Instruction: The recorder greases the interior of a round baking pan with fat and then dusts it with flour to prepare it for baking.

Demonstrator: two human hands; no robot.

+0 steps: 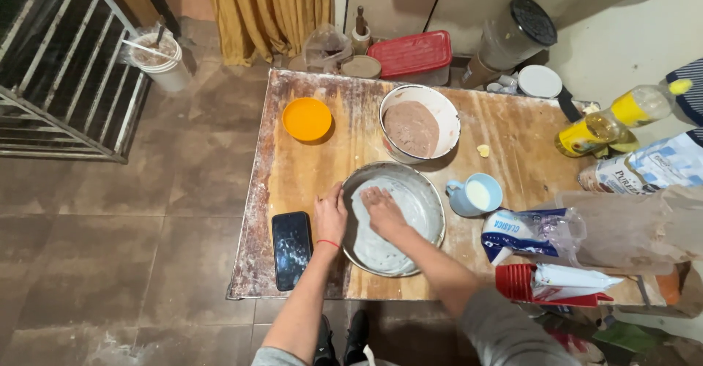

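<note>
A round metal pan [425,190] coated with white flour sits on the wooden table [512,135] near its front edge. My left hand [331,216], with a red band at the wrist, grips the pan's left rim. My right hand [382,211] lies flat inside the pan, fingers spread on the floury bottom. Behind the pan stands a white bowl [443,110] filled with brown batter. A light blue cup [476,194] of white liquid is just right of the pan.
A black phone [291,249] lies left of the pan. An orange bowl [307,118] sits at the back left. Flour bags [527,230], an oil bottle [615,121], a red-lidded box [410,53] and a large jar [512,36] crowd the right and back. A white bucket [165,62] stands on the floor.
</note>
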